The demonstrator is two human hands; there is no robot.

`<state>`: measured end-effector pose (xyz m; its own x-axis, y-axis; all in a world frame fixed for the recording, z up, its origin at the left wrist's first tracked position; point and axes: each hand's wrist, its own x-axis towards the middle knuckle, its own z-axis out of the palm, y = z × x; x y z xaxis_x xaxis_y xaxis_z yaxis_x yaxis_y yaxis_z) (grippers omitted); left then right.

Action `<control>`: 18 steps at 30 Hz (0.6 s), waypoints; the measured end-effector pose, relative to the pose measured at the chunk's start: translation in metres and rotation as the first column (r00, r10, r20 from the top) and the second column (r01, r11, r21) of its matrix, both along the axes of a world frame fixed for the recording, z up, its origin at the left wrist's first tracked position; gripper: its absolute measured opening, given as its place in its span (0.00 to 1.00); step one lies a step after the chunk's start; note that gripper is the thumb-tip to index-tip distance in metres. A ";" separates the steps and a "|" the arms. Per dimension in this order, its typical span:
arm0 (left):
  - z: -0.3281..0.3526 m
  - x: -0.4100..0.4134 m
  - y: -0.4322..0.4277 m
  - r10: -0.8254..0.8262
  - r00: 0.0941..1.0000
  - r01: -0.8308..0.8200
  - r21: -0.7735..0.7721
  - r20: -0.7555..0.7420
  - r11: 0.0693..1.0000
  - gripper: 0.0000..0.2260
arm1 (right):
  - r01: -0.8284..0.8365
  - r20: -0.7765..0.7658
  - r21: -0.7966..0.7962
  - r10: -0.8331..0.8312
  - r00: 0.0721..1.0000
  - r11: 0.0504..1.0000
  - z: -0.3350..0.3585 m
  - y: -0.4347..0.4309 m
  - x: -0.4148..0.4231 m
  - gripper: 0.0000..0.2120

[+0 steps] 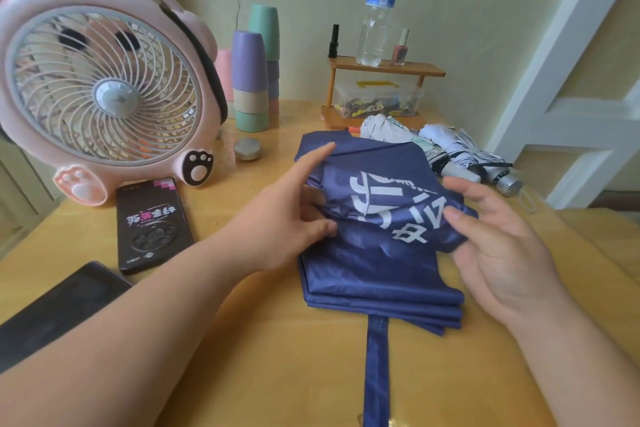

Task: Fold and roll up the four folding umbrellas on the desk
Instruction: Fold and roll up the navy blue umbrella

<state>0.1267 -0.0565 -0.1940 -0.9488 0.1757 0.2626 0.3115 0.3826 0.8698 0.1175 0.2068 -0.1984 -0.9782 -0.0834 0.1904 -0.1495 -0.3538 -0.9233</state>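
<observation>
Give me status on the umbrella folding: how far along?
Done, apparently: two white umbrellas lie collapsed at the back of the desk; straps unclear. In hand: the blue umbrella, pleats stacked flat, left hand and right hand pinching its fabric, strap lying loose. Left: roll and strap it. No fourth umbrella in view.

A glossy yellow wooden desk [294, 374] stands against a pale cream wall [467, 10], white panelled door [588, 111] at right
</observation>
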 end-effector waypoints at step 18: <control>-0.001 -0.002 0.009 0.224 0.974 -0.227 -0.091 -0.043 0.970 0.09 | -0.009 0.060 -0.109 0.015 0.998 0.994 0.003 0.000 -0.002 0.17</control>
<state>0.1245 -0.0478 -0.1946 -0.9580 -0.0161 0.2864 0.2355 0.5259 0.8173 0.1156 0.2068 -0.1954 -0.9873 -0.0772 0.1390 -0.0893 -0.4535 -0.8868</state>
